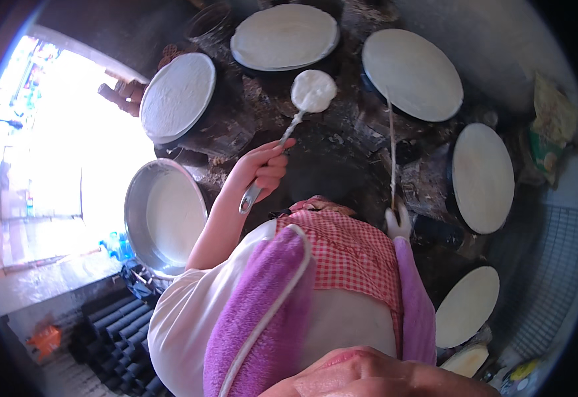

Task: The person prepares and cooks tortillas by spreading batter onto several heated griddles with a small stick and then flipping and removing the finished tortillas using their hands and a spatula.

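Observation:
My left hand [266, 168] grips the handle of a metal ladle [314, 91]. White batter fills its bowl and coats the lower handle. My right hand [398, 223], in a pale glove with a purple sleeve above it, holds a thin stick [393, 149]. The stick's far tip meets the near edge of a round pale sheet [413, 74] on a griddle. Beyond the ladle, another griddle carries a white sheet [285, 37]. A third white sheet [178, 98] lies to the left. Beside my left forearm stands a metal basin [132, 213] of white batter [176, 218].
More griddles with pale sheets curve down my right side, one [483, 178] beside my right hand and another [468, 307] lower. Dark cylindrical briquettes [125, 327] are stacked at lower left. A plastic bag [549, 129] and a wire rack [547, 278] are at far right.

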`<state>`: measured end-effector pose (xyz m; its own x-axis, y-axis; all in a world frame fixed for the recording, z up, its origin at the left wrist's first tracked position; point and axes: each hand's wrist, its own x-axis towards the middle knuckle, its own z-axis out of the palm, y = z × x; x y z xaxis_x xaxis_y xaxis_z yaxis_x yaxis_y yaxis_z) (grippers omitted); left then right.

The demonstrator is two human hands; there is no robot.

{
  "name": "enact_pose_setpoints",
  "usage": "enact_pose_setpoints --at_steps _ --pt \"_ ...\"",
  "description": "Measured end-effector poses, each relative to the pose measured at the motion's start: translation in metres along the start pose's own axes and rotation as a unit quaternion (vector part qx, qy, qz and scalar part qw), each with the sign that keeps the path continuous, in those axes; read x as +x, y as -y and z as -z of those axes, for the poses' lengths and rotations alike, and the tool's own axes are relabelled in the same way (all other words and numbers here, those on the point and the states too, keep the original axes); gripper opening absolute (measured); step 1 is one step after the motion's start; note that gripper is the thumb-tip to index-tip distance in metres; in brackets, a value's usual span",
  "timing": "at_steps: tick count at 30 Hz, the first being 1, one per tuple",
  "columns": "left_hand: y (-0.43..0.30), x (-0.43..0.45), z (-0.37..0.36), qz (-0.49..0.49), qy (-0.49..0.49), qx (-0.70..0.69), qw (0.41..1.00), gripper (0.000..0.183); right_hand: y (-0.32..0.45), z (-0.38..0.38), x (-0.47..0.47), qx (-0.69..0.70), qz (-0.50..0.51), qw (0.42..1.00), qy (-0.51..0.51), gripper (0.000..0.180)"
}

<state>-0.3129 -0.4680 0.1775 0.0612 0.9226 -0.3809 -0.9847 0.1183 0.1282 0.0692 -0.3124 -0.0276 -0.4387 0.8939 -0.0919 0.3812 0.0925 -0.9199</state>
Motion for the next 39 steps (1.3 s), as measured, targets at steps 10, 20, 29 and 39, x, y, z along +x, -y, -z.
enact_pose_setpoints --at_steps 10,20,29,39 --pt "-0.075 -0.163 0.073 -0.264 -0.076 0.038 0.961 0.04 0.179 -0.202 0.115 0.13 -0.104 0.971 0.17 0.018" --pt "-0.121 -0.233 0.062 -0.516 -0.033 0.052 0.854 0.054 0.253 -0.373 0.248 0.024 -0.071 0.938 0.338 0.018" --pt "-0.048 -0.251 0.096 -0.574 -0.021 -0.328 0.75 0.05 0.318 -0.534 0.306 -0.064 0.028 0.888 0.455 0.035" --pt "-0.001 -0.281 0.138 -0.607 0.025 -0.394 0.69 0.052 0.283 -0.506 0.302 -0.13 0.433 0.852 0.265 0.045"
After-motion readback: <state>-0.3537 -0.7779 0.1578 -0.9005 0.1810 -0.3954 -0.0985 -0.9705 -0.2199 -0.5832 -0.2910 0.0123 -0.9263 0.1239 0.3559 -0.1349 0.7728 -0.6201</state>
